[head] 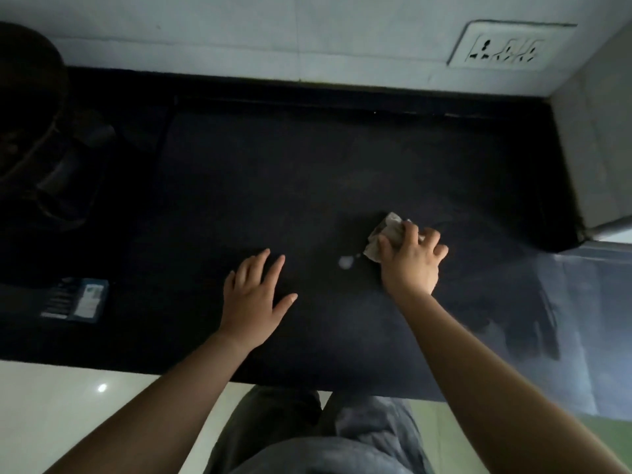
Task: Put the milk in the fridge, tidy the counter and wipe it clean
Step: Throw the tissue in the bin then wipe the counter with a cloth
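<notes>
Our trousers (307, 436) are cut off below. Our left hand (254, 295) lies spread on the dark counter (273, 183); our right hand (410, 261) presses a crumpled cloth (386, 234), a white spot (346, 262) at its nine o'clock. The pot (27, 107) at ten o'clock is barely legible.

Dim room, little light. Pale tiled wall (307, 35) behind a black bench (273, 172). White socket plate (506, 46) set in that wall, toward its right end. Glossy pale floor (68, 405) below the bench's front edge, one bright glint on it.
</notes>
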`<state>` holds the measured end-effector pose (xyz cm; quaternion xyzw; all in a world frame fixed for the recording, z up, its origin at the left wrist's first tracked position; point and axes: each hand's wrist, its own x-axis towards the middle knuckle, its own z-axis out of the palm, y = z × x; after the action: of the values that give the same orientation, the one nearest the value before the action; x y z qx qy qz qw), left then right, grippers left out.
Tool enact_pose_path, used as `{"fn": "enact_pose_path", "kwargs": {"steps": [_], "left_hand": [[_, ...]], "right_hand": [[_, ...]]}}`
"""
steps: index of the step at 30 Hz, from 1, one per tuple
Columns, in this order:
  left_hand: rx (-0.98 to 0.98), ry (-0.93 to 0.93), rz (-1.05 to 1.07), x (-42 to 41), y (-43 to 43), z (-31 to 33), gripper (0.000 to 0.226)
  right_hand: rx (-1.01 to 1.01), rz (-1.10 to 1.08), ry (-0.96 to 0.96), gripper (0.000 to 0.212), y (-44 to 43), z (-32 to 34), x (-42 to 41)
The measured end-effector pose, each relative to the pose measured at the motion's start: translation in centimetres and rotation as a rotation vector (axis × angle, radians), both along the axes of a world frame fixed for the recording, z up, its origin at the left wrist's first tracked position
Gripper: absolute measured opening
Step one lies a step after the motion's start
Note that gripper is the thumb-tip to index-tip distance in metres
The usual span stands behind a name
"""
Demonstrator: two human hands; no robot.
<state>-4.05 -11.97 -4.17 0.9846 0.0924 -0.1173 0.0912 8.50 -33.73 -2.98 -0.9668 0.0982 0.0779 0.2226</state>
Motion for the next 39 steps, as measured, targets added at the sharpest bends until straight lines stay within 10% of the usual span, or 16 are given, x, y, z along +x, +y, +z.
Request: {"fn": "enact_pose_path", "kwargs": {"steps": [26,34,39], "left_hand": [[-0.08,-0.128,0.004,-1.1,0.8,-1.6,0.06],[-0.075,-0.151,0.015,-0.9,0.7,-2.0,0.061],[-0.063,-0.137,0.019,-0.9,0.7,-1.7,0.061]], "right_hand": [[-0.086,0.329,-0.148,0.056,5.0,-1.2,-7.6],[-0.103,-0.018,-0.115,0.049,4.3,-0.9,-1.7],[-0.101,0.276,-0.126,0.048,7.0,-0.9,-5.0]]}}
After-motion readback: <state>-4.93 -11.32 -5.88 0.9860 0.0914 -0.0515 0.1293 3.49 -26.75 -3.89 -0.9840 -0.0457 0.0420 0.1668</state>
